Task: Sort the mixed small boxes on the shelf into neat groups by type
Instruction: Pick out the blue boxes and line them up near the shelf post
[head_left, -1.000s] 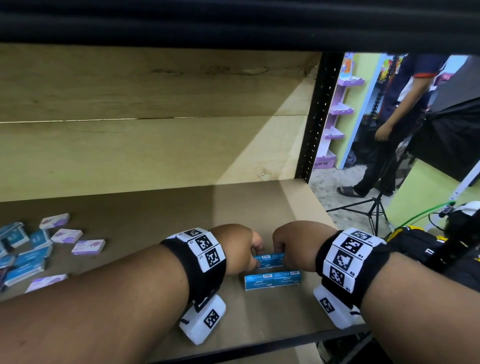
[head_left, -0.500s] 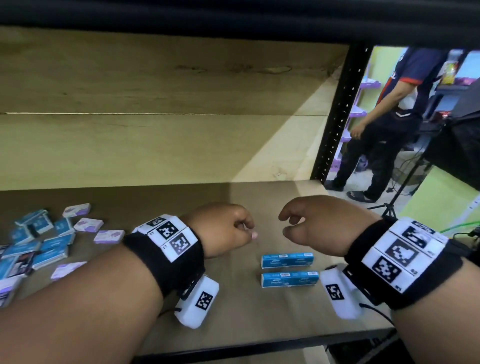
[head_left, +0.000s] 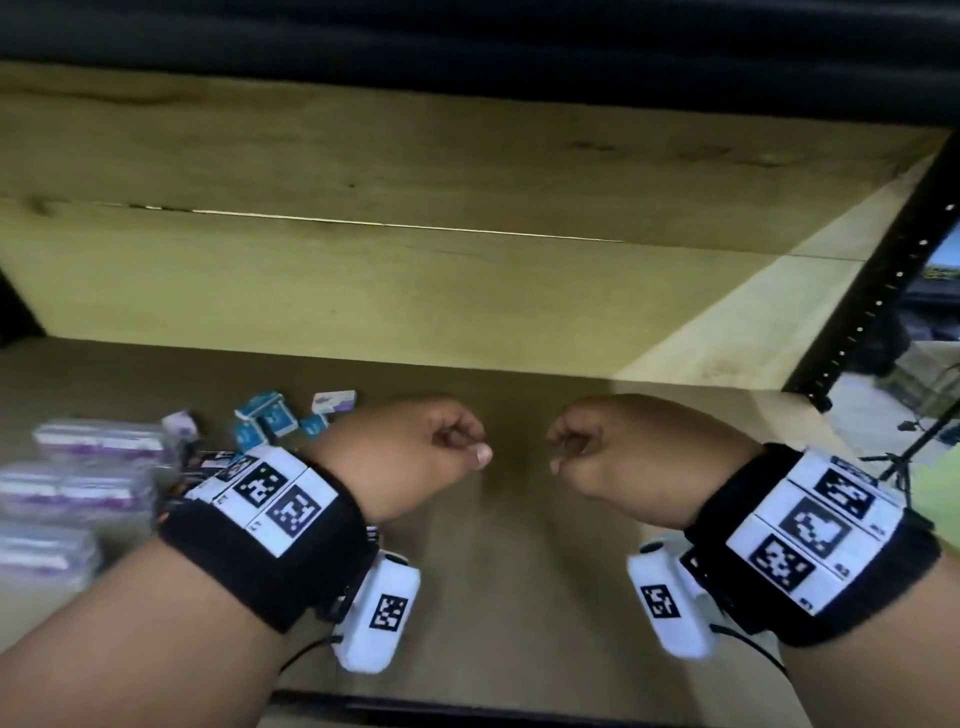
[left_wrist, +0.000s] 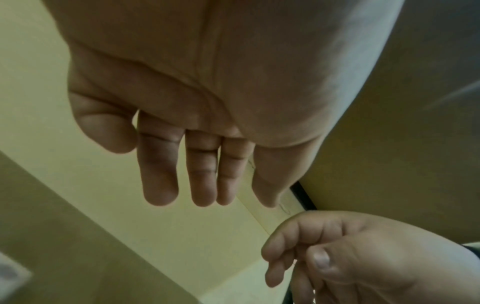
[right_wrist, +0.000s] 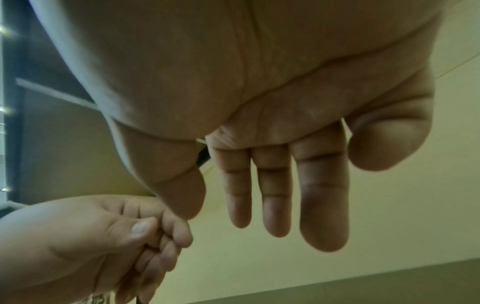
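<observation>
With both our left hand (head_left: 415, 457) and right hand (head_left: 639, 457) empty, fingers loosely curled, we risk scattering the mixed boxes (head_left: 270, 421) left of our fingers by sweeping in carelessly.

Small boxes (head_left: 270, 418) in blue and others (head_left: 98, 441) in purple and white lie on a tan wooden shelf (head_left: 519, 519), and both wrists wear black bands (head_left: 270, 561) with black-and-white square-patterned tags (head_left: 283, 499).
</observation>
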